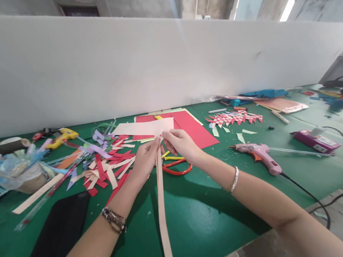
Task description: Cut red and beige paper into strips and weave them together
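My left hand [146, 158] and my right hand [181, 143] meet above the middle of the green table, fingertips pinched close together. Between them is the upper end of a long pale paper strip [163, 218], which hangs down toward the table's front edge. The left fingers are closed around the strip; the right thumb and fingers pinch at its top, where a small bit of red shows. Just below the hands lie scissors with red handles [179, 171] and a yellow-handled tool [171, 157]. Behind them are a pale paper sheet [145, 127] and red paper [196, 130].
Cut red and pale paper strips [108, 168] are heaped to the left, near a yellow glue gun [63, 137] and a black flat object [52, 251]. A pink glue gun [258, 153], its cord and a woven red-and-white paper piece [234, 117] lie right. A white partition [146, 62] stands behind.
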Demonstrator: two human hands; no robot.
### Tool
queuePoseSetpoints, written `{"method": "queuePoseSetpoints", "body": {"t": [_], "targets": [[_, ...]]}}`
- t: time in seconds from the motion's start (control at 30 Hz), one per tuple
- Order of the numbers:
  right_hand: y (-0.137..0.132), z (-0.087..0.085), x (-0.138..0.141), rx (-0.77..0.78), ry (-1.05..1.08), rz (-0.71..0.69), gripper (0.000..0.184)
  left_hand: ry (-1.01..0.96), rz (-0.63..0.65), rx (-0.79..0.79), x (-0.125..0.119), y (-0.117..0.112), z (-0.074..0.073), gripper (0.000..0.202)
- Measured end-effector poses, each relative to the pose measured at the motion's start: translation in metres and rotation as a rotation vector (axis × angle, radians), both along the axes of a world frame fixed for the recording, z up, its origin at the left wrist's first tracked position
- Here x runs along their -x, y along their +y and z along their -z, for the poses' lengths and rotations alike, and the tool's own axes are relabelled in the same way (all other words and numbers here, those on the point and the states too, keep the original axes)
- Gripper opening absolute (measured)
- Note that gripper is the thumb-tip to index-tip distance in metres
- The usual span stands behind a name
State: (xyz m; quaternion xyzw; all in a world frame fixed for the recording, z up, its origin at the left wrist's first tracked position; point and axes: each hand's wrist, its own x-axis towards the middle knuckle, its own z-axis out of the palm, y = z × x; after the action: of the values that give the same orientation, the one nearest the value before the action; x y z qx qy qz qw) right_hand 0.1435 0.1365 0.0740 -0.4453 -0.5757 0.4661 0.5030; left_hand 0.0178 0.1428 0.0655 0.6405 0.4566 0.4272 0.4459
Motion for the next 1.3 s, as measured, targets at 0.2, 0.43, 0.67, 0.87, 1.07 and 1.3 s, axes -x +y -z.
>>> {"method": "queuePoseSetpoints", "body": {"t": [0.2,0.43,0.67,0.87,1.07,1.3], "targets": [[0.0016,0.0029,0.0010,0.009,-0.042,-0.084,0.037,0.045,0.013,-0.133,0.0007,0.0018,0.0029,0.042],[-0.0001,0.0046,0.0005,0.022,-0.097,-0.134,0.032,0.016,-0.075,-0.157,0.0026,0.0041,0.0048,0.039],[-0.0008,0.0000,-0.0001,0.018,-0.078,-0.101,0.032,-0.035,-0.084,-0.085,0.0043,0.0035,0.0034,0.043],[0.0006,-0.0003,-0.0008,-0.020,-0.043,-0.062,0.033,0.032,-0.003,-0.092,-0.0001,-0.0001,0.0002,0.042],[0.0000,0.0030,0.0005,-0.008,-0.089,-0.137,0.031,0.049,-0.086,-0.162,0.0012,0.0018,0.0015,0.039],[-0.0031,0.0014,0.0029,0.020,-0.042,-0.084,0.030,-0.061,-0.091,0.010,0.0014,0.0009,0.0006,0.043]]}}
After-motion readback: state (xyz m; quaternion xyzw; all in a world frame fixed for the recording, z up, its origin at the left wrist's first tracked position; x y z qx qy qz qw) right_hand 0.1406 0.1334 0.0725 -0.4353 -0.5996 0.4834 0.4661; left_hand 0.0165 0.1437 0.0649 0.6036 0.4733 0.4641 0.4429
